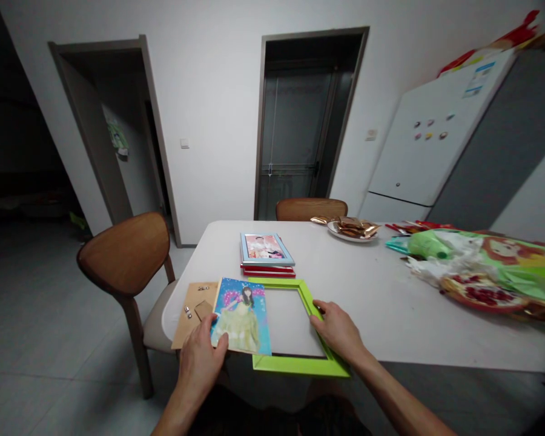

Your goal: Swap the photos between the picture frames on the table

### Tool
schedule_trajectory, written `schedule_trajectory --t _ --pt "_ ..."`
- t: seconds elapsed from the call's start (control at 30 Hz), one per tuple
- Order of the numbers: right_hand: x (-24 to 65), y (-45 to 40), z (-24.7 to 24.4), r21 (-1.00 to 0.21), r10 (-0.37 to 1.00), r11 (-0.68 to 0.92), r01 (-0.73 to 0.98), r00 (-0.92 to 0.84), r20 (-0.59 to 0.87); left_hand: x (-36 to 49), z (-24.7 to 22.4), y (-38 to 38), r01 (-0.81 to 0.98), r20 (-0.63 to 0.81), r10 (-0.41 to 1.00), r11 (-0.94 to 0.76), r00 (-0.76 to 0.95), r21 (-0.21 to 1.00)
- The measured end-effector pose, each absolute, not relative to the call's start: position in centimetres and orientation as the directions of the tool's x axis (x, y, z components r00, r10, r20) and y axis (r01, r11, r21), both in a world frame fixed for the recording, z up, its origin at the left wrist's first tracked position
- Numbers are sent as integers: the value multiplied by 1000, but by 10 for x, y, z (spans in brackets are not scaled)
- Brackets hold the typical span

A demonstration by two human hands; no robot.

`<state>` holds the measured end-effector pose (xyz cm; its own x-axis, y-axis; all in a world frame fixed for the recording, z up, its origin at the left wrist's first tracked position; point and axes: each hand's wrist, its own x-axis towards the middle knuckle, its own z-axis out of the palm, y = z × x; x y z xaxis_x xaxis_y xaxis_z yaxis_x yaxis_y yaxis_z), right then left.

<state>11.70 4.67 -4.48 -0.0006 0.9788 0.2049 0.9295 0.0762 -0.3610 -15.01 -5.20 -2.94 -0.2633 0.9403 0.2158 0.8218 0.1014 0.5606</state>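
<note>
A photo (244, 312) of a person in a pale yellow-green dress on a blue background is pinched at its lower left by my left hand (201, 352), thumb on the front. Under the photo's left side lies a brown backing board (184, 327) with metal clips and a small cut flap. My right hand (338, 333) grips the right side of a lime-green picture frame (302, 366). The frame lies at the table's front edge, its lower bar jutting past it. The photo's right part overlaps the frame's left side and hides it.
Behind the frame, several picture frames (267, 249) are stacked, a light blue one on top of red ones. A plate (355, 235) of wrapped snacks stands farther back. Plastic bags (463, 248) and a cut pomegranate (481, 292) crowd the right. Wooden chairs (127, 254) stand left and behind the white table (372, 297).
</note>
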Motion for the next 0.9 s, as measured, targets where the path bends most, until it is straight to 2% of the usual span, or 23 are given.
schedule_trajectory --t 0.23,0.33,0.43,0.5,0.57,0.7,0.8,0.9 --pt "118 47 -47 -330 979 69 942 0 204 -150 -20 -56 953 271 948 83 -166 293" --pt "118 47 -47 -331 968 112 937 -29 248 -151 -20 -58 968 297 943 78 -149 238" --pt "109 44 -42 -345 920 230 910 -88 381 -145 -22 -60 973 318 947 -26 -50 231" --pt "97 41 -36 -438 910 309 844 -128 395 -137 -25 -61 962 299 951 -148 76 228" --pt "82 37 -32 -591 934 331 735 -168 314 -127 -29 -60 947 263 948 -238 178 214" --pt "54 33 -30 -818 953 282 502 -242 180 -116 -41 -50 946 251 940 -277 231 167" --pt "45 31 -28 -903 947 265 337 -266 178 -121 -48 -40 929 355 903 -320 240 186" --pt "43 28 -19 -955 971 177 236 -198 131 -133 -41 -34 874 535 833 -358 140 329"
